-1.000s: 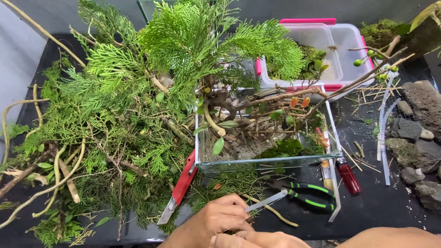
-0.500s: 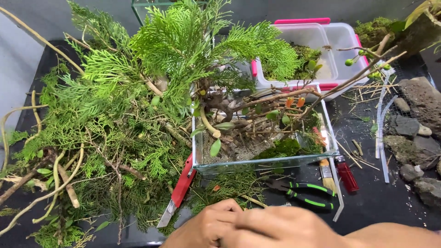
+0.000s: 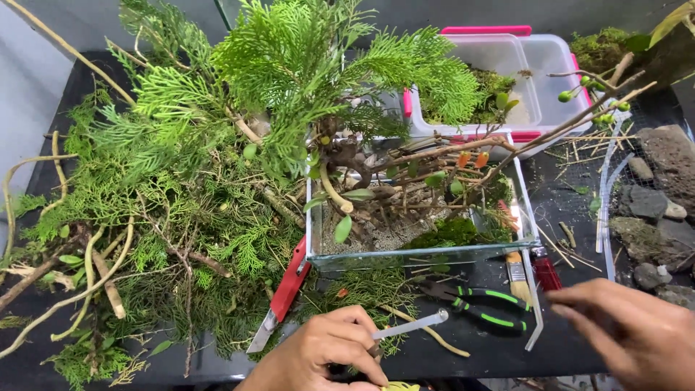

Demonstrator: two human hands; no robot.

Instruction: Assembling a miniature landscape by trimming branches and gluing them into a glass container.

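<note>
Left hand holds a thin metal tool at the tabletop's front edge
The left hand [image 3: 329, 355] has its fingers clamped on the metal tool [image 3: 411, 325], just in front of the glass tank [image 3: 420, 250]; keep that grip firm and low. The right hand [image 3: 630, 329] hovers, fingers apart, near the green-handled pliers [image 3: 478, 308].

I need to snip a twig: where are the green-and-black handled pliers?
In the head view, the green-and-black handled pliers lie on the dark table just in front of the glass tank, between the left hand and right hand.

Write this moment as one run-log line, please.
left hand: holds thin metal tool | right hand: empty, beside pliers | glass tank: behind
</note>
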